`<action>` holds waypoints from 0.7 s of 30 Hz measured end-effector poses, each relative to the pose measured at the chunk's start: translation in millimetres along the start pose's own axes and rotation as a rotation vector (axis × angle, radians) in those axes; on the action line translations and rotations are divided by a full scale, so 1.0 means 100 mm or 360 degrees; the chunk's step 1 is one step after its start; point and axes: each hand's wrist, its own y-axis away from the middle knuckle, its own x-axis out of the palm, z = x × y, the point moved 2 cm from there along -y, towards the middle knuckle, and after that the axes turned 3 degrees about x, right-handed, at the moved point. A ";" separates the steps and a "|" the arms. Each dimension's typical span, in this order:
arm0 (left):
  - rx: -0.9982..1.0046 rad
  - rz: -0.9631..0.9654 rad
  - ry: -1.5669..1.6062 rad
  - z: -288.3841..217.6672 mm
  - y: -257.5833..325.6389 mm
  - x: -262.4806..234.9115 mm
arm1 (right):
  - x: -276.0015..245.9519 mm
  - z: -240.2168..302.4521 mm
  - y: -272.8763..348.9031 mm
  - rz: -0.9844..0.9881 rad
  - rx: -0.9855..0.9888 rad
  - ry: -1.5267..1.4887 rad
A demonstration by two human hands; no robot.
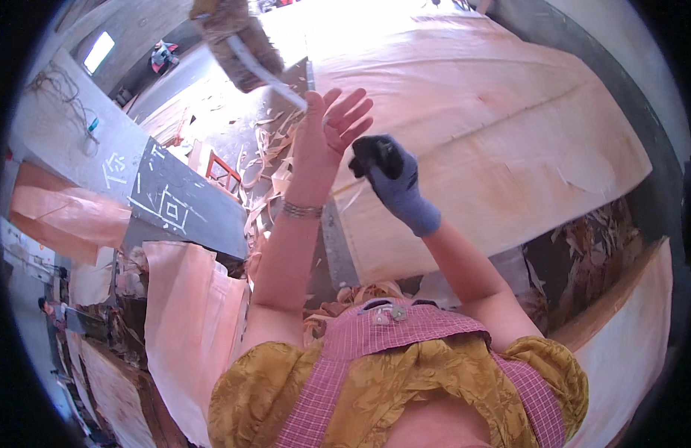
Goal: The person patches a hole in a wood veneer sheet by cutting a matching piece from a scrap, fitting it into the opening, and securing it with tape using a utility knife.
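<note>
My left hand [336,128], bare with a bracelet at the wrist, is raised with its fingers spread beside the near-left edge of the veneer stack. By its thumb ends a pale strip [267,73]; whether they touch I cannot tell. The strip runs up to a blurred brown piece [239,45] in the air. My right hand [389,175] wears a grey-blue glove with a dark palm. Its fingers are curled closed above the stack, and what they hold, if anything, is hidden. Below both hands lies a broad stack of pinkish wood veneer sheets [480,149].
Veneer scraps [267,153] litter the floor left of the stack. A grey panel with white markings [177,198] stands further left, near hanging veneer sheets [185,299]. More scraps [584,246] lie at the right. Other people [163,57] are in the distance.
</note>
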 end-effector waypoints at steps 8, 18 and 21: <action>-0.1148 0.0702 -0.0859 1.39 0.36 0.53 | -1.75 0.32 0.76 -0.0144 0.0894 -0.0309; -0.0784 0.0734 -0.1800 4.49 -0.42 0.84 | -4.12 -0.68 1.77 -0.0622 0.1823 0.0136; -0.0665 0.0641 -0.1974 5.38 -0.94 0.87 | -4.77 -1.06 1.83 -0.0738 0.1897 0.0182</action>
